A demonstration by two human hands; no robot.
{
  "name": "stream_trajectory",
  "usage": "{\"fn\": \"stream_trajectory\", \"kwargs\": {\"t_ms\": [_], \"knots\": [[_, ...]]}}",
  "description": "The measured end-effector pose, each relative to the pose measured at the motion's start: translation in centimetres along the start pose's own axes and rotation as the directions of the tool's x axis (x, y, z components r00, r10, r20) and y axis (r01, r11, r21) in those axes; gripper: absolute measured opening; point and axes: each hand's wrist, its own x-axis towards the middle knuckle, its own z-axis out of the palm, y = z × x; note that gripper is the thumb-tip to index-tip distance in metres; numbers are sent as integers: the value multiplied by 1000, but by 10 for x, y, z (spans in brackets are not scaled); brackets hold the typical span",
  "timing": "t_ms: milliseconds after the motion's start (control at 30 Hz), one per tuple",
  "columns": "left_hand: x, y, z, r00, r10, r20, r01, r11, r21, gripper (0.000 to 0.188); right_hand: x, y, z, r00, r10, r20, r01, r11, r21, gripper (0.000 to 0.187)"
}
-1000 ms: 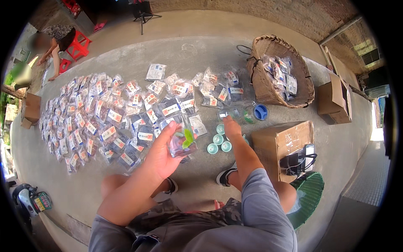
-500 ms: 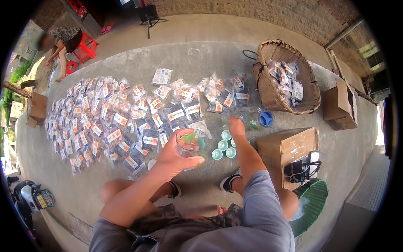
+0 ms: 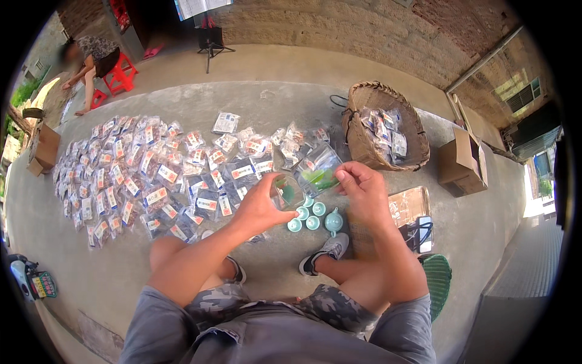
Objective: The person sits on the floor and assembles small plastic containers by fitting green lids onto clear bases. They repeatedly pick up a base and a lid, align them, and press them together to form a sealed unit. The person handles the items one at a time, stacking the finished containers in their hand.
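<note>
My left hand [image 3: 265,203] is wrapped round a clear drinking glass [image 3: 285,192] with a green patch on it, held off the ground in front of me. Beside it, my right hand [image 3: 367,191] grips a second clear glass [image 3: 319,170] with green markings, tilted with its wide end up and to the left. The two glasses are close together; I cannot tell whether they touch. Under my hands, several small pale-green teacups [image 3: 302,213] stand in a cluster on the concrete, with a matching teapot [image 3: 333,222] to their right.
Many clear packets [image 3: 133,176] cover the ground at left. A wicker basket [image 3: 418,136] with packets lies at the far right, near an open cardboard box [image 3: 464,164]. Closer stand another box [image 3: 407,209] and a green basket [image 3: 438,282]. A person [image 3: 97,57] sits far left.
My right hand has come back toward me from the ground and now holds a glass up beside the other. My left hand has kept its glass and turned it. The head view has shifted.
</note>
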Motion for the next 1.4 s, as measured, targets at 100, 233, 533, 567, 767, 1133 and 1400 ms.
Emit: {"fn": "stream_trajectory", "kwargs": {"t_ms": [100,233,533,567,767,1133,1400], "knots": [[-6,3,5,1000,16,-2,-15,998,63,98,-26,-4,14,991,-134,-11,129,974,-188,12],[-9,-4,11,998,66,2,-66,996,61,99,-36,-6,26,954,-299,-13,284,917,-281,9],[-3,-10,16,991,30,131,-15,993,-114,102,-34,2,20,951,-309,13,293,887,-356,7],[-3,-11,18,989,27,147,-9,992,-124,104,-34,3,19,953,-303,17,288,887,-361,7],[4,-31,30,966,-123,227,201,910,-361,92,-30,-4,8,948,-317,25,309,903,-298,8],[18,-11,17,871,-341,354,343,-96,-935,59,-30,12,-1,808,61,585,-232,948,220,12],[13,-4,30,914,-322,248,258,-13,-966,75,-25,17,24,808,8,590,-219,933,287,10]]}}
